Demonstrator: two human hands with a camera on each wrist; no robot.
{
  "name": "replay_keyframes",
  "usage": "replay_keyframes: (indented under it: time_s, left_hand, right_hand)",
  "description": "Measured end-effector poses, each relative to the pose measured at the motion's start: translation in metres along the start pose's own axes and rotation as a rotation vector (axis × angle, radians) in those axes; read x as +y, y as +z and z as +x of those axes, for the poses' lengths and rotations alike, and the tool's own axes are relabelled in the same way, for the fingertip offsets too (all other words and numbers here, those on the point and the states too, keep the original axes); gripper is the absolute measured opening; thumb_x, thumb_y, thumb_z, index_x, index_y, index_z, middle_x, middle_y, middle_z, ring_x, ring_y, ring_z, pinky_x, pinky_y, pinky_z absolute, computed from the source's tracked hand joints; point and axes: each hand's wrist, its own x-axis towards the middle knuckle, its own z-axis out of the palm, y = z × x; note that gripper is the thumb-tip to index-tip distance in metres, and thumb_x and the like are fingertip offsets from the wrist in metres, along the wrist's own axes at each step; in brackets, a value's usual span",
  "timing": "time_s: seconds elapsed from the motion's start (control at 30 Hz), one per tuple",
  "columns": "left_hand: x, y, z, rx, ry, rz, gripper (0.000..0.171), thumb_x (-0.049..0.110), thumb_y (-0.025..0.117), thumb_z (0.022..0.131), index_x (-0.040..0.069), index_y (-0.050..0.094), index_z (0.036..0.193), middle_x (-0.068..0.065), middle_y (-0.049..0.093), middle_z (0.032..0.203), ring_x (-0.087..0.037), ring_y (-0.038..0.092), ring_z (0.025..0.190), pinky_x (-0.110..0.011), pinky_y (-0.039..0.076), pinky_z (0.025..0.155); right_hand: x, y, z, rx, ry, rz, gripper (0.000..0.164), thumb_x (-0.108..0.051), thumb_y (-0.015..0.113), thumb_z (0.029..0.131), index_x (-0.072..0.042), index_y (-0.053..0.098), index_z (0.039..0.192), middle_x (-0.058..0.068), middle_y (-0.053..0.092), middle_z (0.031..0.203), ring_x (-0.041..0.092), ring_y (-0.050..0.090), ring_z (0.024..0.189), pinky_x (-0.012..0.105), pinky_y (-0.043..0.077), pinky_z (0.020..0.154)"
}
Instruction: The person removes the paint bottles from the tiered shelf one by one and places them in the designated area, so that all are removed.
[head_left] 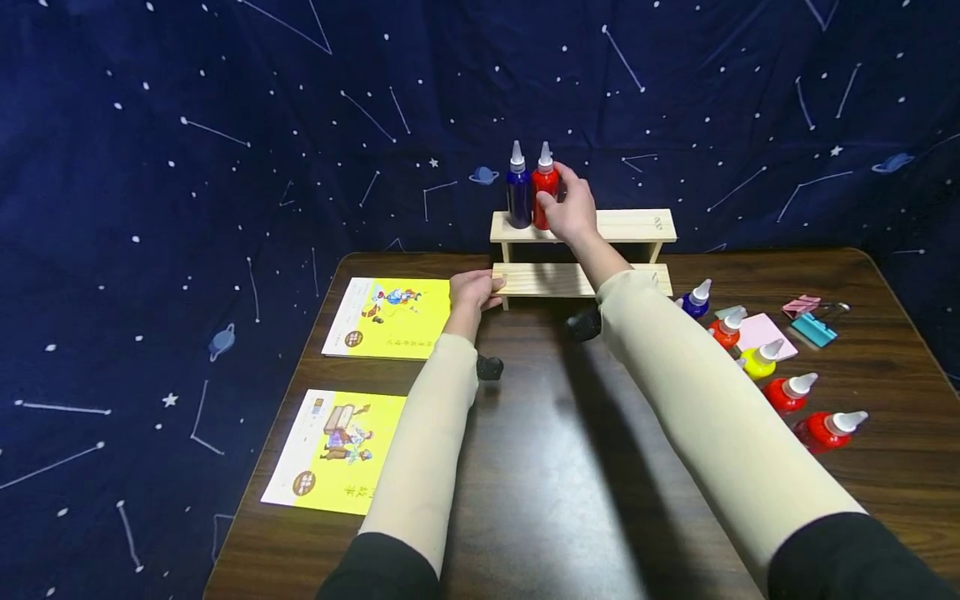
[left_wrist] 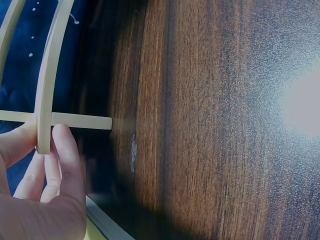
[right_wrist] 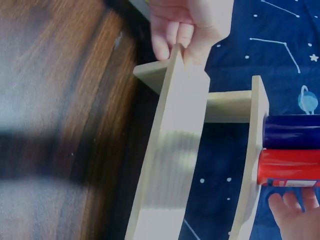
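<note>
A two-step wooden shelf (head_left: 630, 223) stands at the back of the table. My right hand (head_left: 573, 208) grips a red squeeze bottle (head_left: 542, 190) on the upper step, thumb in front and fingers round its far side. Close beside it, to the left, stands a dark blue squeeze bottle (head_left: 518, 198); both are upright with white nozzles. With my left hand (head_left: 471, 292) I pinch the left end of the lower board (left_wrist: 45, 95) between thumb and fingers. In the right wrist view, the red bottle's base meets the upper board (right_wrist: 250, 165).
Two yellow booklets (head_left: 420, 321) lie on the left of the table. Along the right are several squeeze bottles, among them a yellow one (head_left: 759, 360) and a red one (head_left: 821, 432). A pink notepad (head_left: 765, 333) and a teal clip (head_left: 814, 329) lie near them. A starry blue cloth hangs behind.
</note>
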Motion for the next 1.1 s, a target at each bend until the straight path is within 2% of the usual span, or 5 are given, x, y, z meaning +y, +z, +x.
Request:
replay_keyframes:
  time_s: [0.2, 0.47, 0.67, 0.83, 1.1]
  left_hand:
    - [-0.003, 0.001, 0.002, 0.000, 0.013, 0.001, 0.030, -0.001, 0.076, 0.078, 0.006, 0.073, 0.107, -0.008, 0.070, 0.098, -0.010, 0.064, 0.065, -0.018, 0.056, 0.049]
    - [-0.002, 0.000, 0.001, -0.020, 0.019, -0.008, 0.030, -0.002, 0.075, 0.078, 0.005, 0.072, 0.108, -0.009, 0.070, 0.095, -0.009, 0.063, 0.063, -0.020, 0.058, 0.055]
    - [0.000, 0.001, -0.002, -0.026, 0.021, -0.002, 0.028, -0.001, 0.073, 0.080, 0.004, 0.072, 0.107, -0.009, 0.069, 0.096, -0.009, 0.063, 0.063, -0.023, 0.060, 0.061]
    - [0.000, 0.003, -0.001, -0.030, 0.014, -0.001, 0.028, 0.001, 0.074, 0.080, 0.005, 0.072, 0.108, -0.009, 0.069, 0.098, -0.009, 0.064, 0.064, -0.022, 0.059, 0.058]
    - [-0.002, 0.003, 0.001, -0.021, 0.011, -0.008, 0.028, 0.000, 0.074, 0.080, 0.005, 0.072, 0.107, -0.008, 0.069, 0.098, -0.010, 0.065, 0.067, -0.021, 0.059, 0.058]
  right_hand:
    - [0.005, 0.004, -0.007, 0.105, -0.016, 0.063, 0.048, -0.016, 0.063, 0.092, -0.012, 0.047, 0.137, 0.013, 0.051, 0.124, 0.024, 0.051, 0.112, 0.029, 0.043, 0.099]
    - [0.013, 0.004, -0.042, 0.222, -0.044, 0.351, 0.044, -0.005, 0.065, 0.089, -0.005, 0.048, 0.129, 0.014, 0.058, 0.126, 0.025, 0.058, 0.114, 0.029, 0.047, 0.101]
    - [0.016, -0.006, -0.109, 0.229, -0.126, 0.463, 0.044, 0.001, 0.065, 0.087, 0.001, 0.052, 0.129, 0.022, 0.059, 0.119, 0.035, 0.060, 0.104, 0.043, 0.052, 0.093]
    - [0.014, -0.028, -0.179, 0.132, -0.182, 0.456, 0.047, 0.007, 0.065, 0.085, 0.008, 0.050, 0.129, 0.028, 0.058, 0.118, 0.040, 0.058, 0.107, 0.051, 0.053, 0.090]
    - [0.061, -0.051, -0.262, 0.154, -0.211, 0.368, 0.048, 0.010, 0.071, 0.079, 0.006, 0.056, 0.125, 0.022, 0.062, 0.119, 0.018, 0.062, 0.103, 0.032, 0.058, 0.084]
